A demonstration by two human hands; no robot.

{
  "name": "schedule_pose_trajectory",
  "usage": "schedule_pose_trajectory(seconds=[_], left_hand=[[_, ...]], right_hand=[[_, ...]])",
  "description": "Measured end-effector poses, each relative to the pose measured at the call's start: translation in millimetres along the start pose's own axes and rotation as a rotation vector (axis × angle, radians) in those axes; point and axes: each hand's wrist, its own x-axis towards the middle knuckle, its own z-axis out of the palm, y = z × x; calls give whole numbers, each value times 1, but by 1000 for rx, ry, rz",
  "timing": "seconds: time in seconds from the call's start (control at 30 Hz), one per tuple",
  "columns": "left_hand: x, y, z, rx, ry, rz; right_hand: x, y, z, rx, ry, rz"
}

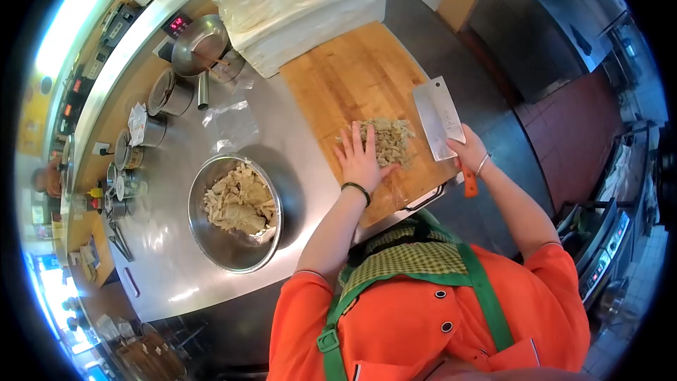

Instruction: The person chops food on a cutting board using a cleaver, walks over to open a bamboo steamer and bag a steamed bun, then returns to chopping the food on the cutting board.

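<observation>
My right hand (471, 151) grips a cleaver (436, 114) with a broad metal blade and an orange handle, at the right edge of the wooden cutting board (331, 77). Fingers spread, my left hand (360, 161) lies at the left side of a pile of pale chopped food (392, 142) on the board. It touches the pile's edge; whether its palm presses on the board I cannot tell. Left of the board stands a steel bowl (273, 248) holding larger pale pieces of similar-looking food (236, 197).
A white foam box (310, 25) with plastic film on top borders the board's far end. A clear plastic bag (233, 127) lies on the steel table (169, 240). Along the far left side stand a steel pan (200, 46), several lidded containers and tongs (121, 242).
</observation>
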Motion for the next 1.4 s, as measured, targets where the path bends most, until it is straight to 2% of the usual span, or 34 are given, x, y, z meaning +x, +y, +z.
schedule_pose_trajectory(seconds=[0.13,0.2,0.27,0.33,0.5,0.6,0.63,0.7,0.77,0.83,0.93,1.0,1.03,1.1,1.17,1.3,1.4], left_hand=[[11,-3,0,-14,-27,-16],[10,-2,4,-22,-51,-10],[8,-2,7,-133,74,47],[2,7,10,-159,113,22],[6,7,9,-359,289,-51],[33,-8,2,-342,356,78],[42,-12,3,-346,355,79],[54,-18,2,-412,72,256],[55,-16,1,-332,129,242],[54,-21,4,-437,192,99],[47,-26,0,-487,168,6],[45,-35,19,-446,365,179],[41,-32,18,-368,371,157],[32,-37,30,-405,325,122],[14,-24,5,-422,383,49],[-22,-19,-4,-354,459,-26],[-41,-31,-15,-329,395,-50]], right_hand=[[16,17,-10,-85,-23,35],[23,20,-1,-137,-136,92],[18,19,15,-196,-184,66],[11,26,28,-279,-225,-3],[0,19,36,-197,-188,52],[0,19,35,-177,-137,7],[0,18,35,-209,-124,13],[0,18,36,-243,-109,18],[1,20,36,-214,-108,13],[-5,13,36,-228,-103,9],[-8,13,36,-199,-107,28],[-2,20,36,-226,-141,73],[14,56,28,-343,-57,-247],[13,51,33,-192,-116,-112],[10,40,34,-66,-162,59],[12,38,35,-54,-193,-31],[12,36,36,-233,-133,-75]])
